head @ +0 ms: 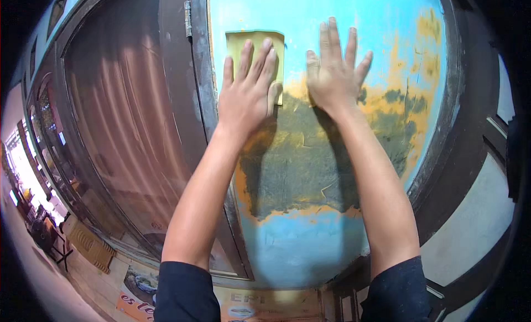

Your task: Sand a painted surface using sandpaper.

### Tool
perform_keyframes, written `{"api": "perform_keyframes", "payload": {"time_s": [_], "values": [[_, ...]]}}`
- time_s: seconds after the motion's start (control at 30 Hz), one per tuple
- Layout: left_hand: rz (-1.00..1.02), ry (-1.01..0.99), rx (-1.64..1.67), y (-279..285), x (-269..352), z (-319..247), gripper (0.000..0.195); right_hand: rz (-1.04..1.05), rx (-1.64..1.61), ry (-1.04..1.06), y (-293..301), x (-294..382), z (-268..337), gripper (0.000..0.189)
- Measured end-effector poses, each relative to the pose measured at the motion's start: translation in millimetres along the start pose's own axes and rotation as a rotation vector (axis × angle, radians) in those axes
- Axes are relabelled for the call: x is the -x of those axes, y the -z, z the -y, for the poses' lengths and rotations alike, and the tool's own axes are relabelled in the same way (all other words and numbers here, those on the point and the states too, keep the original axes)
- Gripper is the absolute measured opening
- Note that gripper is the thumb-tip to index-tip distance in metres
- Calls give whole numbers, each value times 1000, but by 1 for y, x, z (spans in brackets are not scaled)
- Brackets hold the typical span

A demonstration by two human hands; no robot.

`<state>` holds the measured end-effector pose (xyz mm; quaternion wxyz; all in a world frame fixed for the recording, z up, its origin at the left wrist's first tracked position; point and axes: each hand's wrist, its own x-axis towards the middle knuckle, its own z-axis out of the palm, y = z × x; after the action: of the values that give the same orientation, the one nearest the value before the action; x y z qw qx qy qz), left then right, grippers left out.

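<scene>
My left hand (249, 93) presses a yellow sheet of sandpaper (235, 44) flat against a turquoise painted wall panel (311, 239). Its fingers lie spread over the sheet, and the thumb sits at the lower right edge. Further right, my right hand (337, 79) rests with fingers apart on the panel and holds nothing. Below both hands is a worn grey patch (298, 181), bordered by orange-brown areas where the turquoise paint is gone. My forearms hide parts of this patch and cast shadows on it.
Left of the panel stands a dark-framed glass door or window (124, 114) with a curtain behind it and a metal hinge (188, 19). A dark wooden frame (439, 156) borders the right side. Printed banners (137, 297) and a tan plastic chair (89, 243) are at lower left.
</scene>
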<state>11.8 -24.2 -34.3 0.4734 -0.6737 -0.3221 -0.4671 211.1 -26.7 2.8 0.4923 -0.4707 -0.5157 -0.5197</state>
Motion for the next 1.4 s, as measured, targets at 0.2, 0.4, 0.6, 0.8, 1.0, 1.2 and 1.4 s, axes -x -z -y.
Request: {"api": "perform_keyframes", "payload": {"time_s": [0.2, 0.4, 0.6, 0.8, 1.0, 1.2, 1.4], "values": [[-45, 28, 43, 4, -21, 17, 57, 25, -28, 45, 2, -2, 24, 60], [4, 77, 100, 3, 21, 5, 59, -48, -12, 66, -2, 1, 20, 58], [-39, 27, 47, 2, 1, 20, 58, -37, -52, 64, -1, 1, 21, 59], [-44, 76, 67, 2, -3, 18, 58, -40, -43, 59, -1, 2, 18, 60], [19, 69, 66, 4, 33, 9, 60, -71, -32, 80, 0, 2, 18, 59], [-36, 37, 52, 7, -14, 25, 58, -55, -39, 48, 0, 3, 23, 59], [-6, 61, 106, 3, 14, 9, 59, -38, -48, 52, 0, 3, 20, 59]]}}
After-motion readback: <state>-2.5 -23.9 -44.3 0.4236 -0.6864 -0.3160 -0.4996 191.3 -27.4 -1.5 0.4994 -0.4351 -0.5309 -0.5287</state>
